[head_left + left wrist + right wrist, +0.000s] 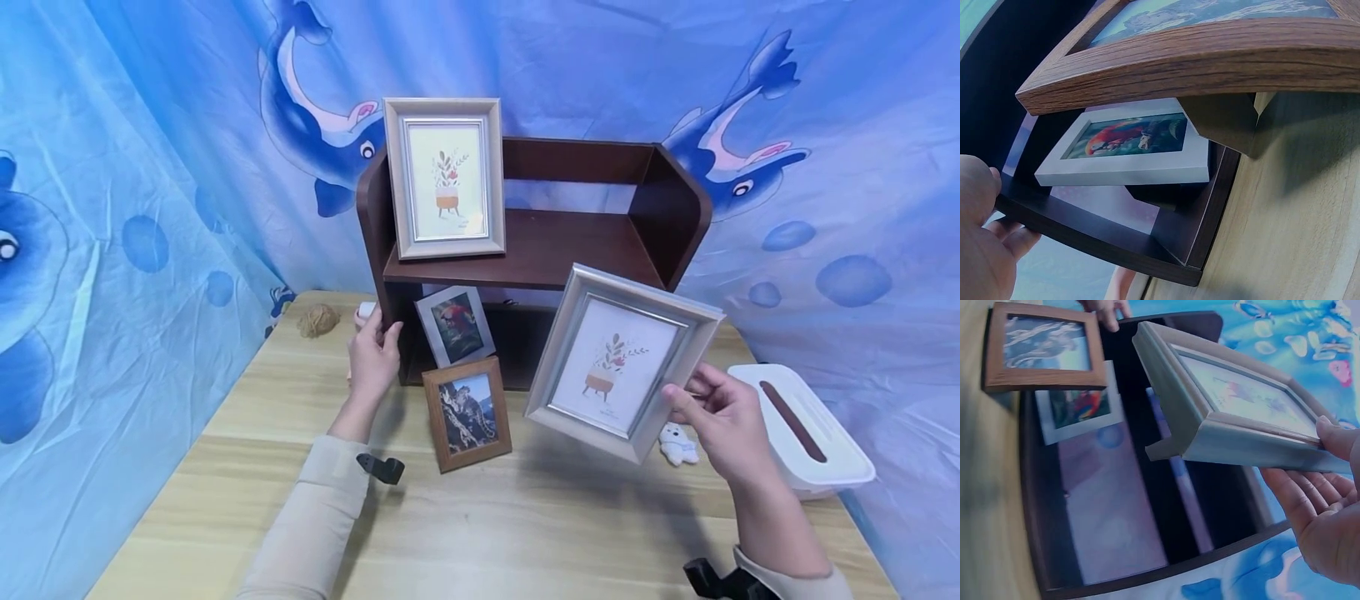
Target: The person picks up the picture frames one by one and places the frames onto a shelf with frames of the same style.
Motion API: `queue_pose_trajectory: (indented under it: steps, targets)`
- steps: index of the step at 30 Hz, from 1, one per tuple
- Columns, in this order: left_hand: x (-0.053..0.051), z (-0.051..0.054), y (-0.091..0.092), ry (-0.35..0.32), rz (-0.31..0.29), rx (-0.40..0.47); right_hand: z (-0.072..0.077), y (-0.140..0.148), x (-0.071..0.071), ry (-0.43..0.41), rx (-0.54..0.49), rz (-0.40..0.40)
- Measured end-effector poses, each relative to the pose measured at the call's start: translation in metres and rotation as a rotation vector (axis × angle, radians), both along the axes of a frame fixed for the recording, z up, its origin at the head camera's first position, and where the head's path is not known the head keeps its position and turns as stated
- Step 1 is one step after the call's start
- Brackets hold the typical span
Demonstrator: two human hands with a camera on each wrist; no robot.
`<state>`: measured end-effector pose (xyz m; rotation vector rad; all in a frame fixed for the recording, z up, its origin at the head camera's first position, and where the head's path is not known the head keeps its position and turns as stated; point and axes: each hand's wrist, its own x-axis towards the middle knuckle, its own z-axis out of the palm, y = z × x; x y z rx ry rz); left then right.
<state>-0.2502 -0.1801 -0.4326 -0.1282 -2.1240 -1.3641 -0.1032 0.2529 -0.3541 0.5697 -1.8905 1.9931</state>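
Note:
My right hand (723,421) holds a silver-beige picture frame (558,333) by its right edge, thumb on the front and fingers behind. The frame is tilted and raised in front of the dark brown shelf (585,242). My left hand (372,354) grips the front edge of the shelf's left side panel. A like frame with a plant picture (491,179) stands on the upper level at left. On the lower level leans a white frame with a parrot picture (1122,164). Before it, a wooden frame (1047,378) with an animal picture stands on the table.
A white tissue box (847,433) stands on the table at right, with a small white bear figure (678,444) beside it. A ball of tan twine (318,320) lies left of the shelf. Blue curtains with dolphins (847,150) hang behind.

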Motion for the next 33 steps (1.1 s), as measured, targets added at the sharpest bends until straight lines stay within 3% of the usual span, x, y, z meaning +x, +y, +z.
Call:
queue_pose_trajectory:
  steps: [9, 20, 26, 33]
  targets:
    - [0.0, -0.007, -0.001, 0.014, -0.001, -0.01, 0.036, 0.003, 0.001, 0.03, 0.011, 0.027]
    - [0.001, -0.004, -0.001, 0.002, 0.035, -0.017, 0.093, 0.003, -0.022, 0.174, -0.098, 0.078]
    - [0.002, -0.001, -0.001, 0.026, 0.025, -0.015, 0.12, 0.0, -0.035, 0.155, -0.129, 0.059]
    - [0.0, 0.0, 0.0, 0.024, 0.028, -0.035, 0.138, -0.005, -0.055, 0.112, -0.071, 0.012]
